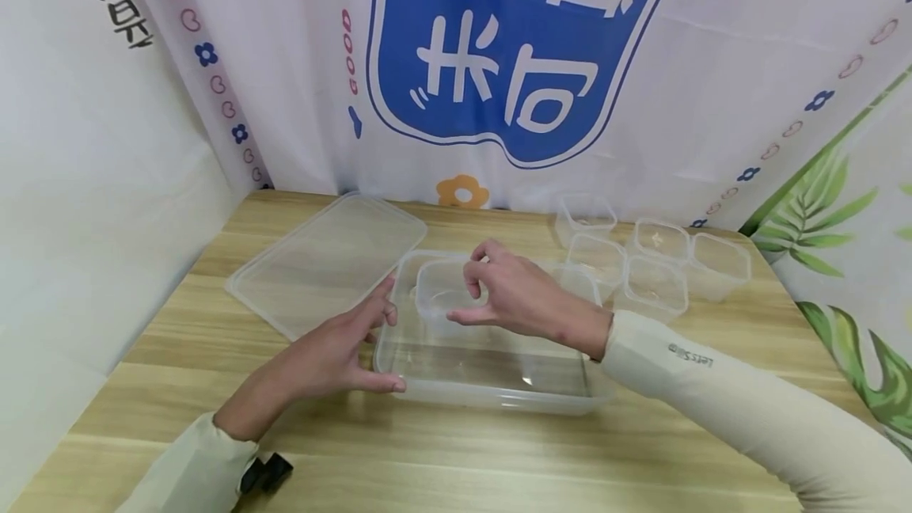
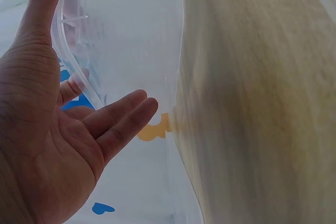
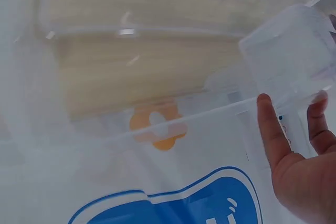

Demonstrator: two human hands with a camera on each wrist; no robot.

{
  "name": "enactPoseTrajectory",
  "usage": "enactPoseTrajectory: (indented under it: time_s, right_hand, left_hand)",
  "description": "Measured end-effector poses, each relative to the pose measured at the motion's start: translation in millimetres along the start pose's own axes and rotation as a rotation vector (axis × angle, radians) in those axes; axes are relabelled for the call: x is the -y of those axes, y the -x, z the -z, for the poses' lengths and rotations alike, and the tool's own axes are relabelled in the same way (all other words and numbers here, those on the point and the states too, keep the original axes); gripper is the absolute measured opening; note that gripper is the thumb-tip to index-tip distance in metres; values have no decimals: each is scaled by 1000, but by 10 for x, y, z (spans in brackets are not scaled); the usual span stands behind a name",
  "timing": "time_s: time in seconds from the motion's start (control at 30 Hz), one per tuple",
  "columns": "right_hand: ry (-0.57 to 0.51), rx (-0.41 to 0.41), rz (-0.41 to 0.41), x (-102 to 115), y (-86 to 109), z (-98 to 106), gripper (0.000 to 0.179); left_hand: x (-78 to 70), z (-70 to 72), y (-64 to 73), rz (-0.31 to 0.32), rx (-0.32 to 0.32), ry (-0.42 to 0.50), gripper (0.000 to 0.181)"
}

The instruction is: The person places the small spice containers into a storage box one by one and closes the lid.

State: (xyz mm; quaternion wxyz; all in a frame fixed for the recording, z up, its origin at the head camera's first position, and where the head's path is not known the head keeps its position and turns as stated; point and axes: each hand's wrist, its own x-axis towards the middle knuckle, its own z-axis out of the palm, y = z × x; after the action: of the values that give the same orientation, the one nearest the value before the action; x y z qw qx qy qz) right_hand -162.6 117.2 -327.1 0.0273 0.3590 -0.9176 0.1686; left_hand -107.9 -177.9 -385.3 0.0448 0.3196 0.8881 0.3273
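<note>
A large clear plastic box (image 1: 499, 398) stands on the wooden table in the head view. Inside it, at the back left corner, sits a small clear container (image 1: 438, 291). My right hand (image 1: 516, 291) hovers over that container with bent, spread fingers, a gap showing between thumb and forefinger. In the right wrist view, fingertips (image 3: 264, 99) are close to the small container (image 3: 289, 51); contact is hard to tell. My left hand (image 1: 335, 355) is spread along the big box's left side, thumb by the front corner. The left wrist view shows its fingers loosely extended beside the box wall (image 2: 126, 35).
A flat translucent lid (image 1: 328, 252) lies at the back left, partly beside the left hand. Several more small clear containers (image 1: 655, 283) are grouped at the back right. Behind the table (image 1: 427, 457) hangs a printed white cloth (image 1: 299, 62).
</note>
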Motion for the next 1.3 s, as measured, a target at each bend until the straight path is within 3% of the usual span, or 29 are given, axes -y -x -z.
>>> enactPoseTrajectory:
  time_s: [0.2,0.53,1.3]
  right_hand:
    - [-35,63,-48,64,-99,-37,42]
    - [1,106,-105,91,-158,-112,40]
    - [93,106,-118,121,-226,-239,44]
  left_hand:
    - [-3,2,1,10,12,6,130]
    - [-13,7,-5,-4,5,6,129]
    - [-3,-12,-19,9,9,20,130]
